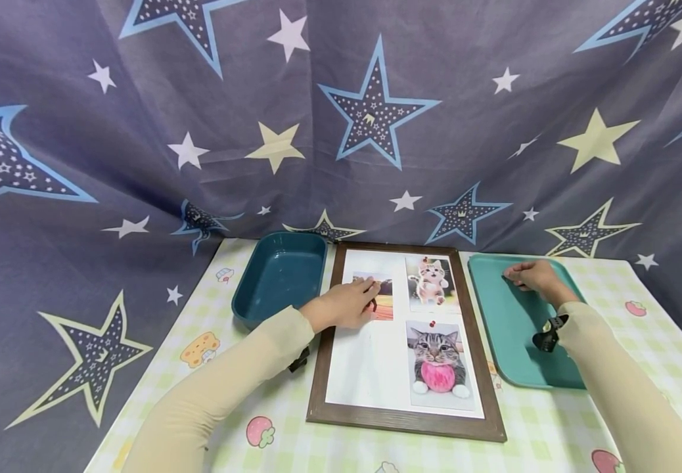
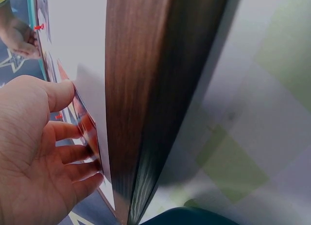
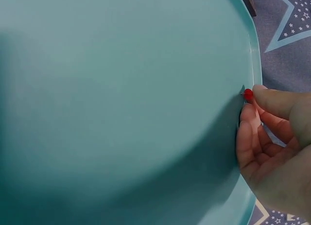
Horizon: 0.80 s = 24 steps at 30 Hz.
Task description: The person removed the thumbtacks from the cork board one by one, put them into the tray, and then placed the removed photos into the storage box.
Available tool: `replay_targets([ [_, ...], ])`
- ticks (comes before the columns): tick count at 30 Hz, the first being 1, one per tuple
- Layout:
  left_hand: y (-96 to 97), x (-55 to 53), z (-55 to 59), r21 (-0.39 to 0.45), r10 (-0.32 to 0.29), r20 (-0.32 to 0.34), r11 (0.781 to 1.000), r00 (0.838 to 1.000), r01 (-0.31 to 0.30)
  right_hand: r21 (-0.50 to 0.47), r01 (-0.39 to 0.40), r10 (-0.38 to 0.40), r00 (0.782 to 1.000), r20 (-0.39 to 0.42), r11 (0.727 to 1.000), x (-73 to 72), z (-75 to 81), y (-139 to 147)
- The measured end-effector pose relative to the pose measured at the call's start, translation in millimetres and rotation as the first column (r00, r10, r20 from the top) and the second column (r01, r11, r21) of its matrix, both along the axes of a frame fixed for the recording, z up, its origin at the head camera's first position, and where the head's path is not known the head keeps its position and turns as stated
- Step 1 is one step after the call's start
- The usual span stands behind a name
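Note:
My left hand (image 1: 347, 305) rests its fingers on a photo (image 1: 384, 309) with orange and red stripes, partly hidden under it, on a white board (image 1: 359, 374) in a brown frame (image 1: 400, 424). In the left wrist view its thumb and loosely bent fingers spread over that photo. Over at the far part of a teal tray (image 1: 509, 335), my right hand (image 1: 533, 274) pinches a red push pin (image 3: 248, 94) between thumb and fingers. The pin's point faces away from the hand, close over the tray. Two cat photos (image 1: 438, 371) hang on the board's right half, each with a red pin (image 1: 432, 324) at its top.
A dark teal bin (image 1: 282, 282) stands left of the frame, close to the left forearm. Behind the table hangs a star-patterned curtain (image 1: 341, 184). A checkered tablecloth (image 1: 284, 433) lies beneath everything.

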State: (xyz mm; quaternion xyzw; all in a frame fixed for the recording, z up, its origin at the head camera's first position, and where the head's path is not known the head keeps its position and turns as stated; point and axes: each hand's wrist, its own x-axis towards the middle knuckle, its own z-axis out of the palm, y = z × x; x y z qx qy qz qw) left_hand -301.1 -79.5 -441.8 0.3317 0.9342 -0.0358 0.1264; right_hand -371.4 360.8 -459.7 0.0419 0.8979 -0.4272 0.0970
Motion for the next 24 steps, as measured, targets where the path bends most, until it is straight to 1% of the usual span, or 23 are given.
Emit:
replay_targets([
  [6,0.2,-0.6,0.0,0.001,0.001,0.0,1.0,1.0,-0.001,0.015,0.002,-0.002,1.0,-0.008,1.0,-0.4,0.3,-0.9],
  [14,0.5,0.7,0.0,-0.016,0.005,-0.001,1.0,1.0,-0.005,0.026,0.011,-0.011,1.0,0.002,1.0,4.9,2.9,-3.6],
  [24,0.4,-0.1,-0.9,-0.017,0.009,-0.007,1.0,1.0,-0.009,0.014,0.026,-0.026,1.0,-0.006,1.0,2.4,3.9,-2.5],
])
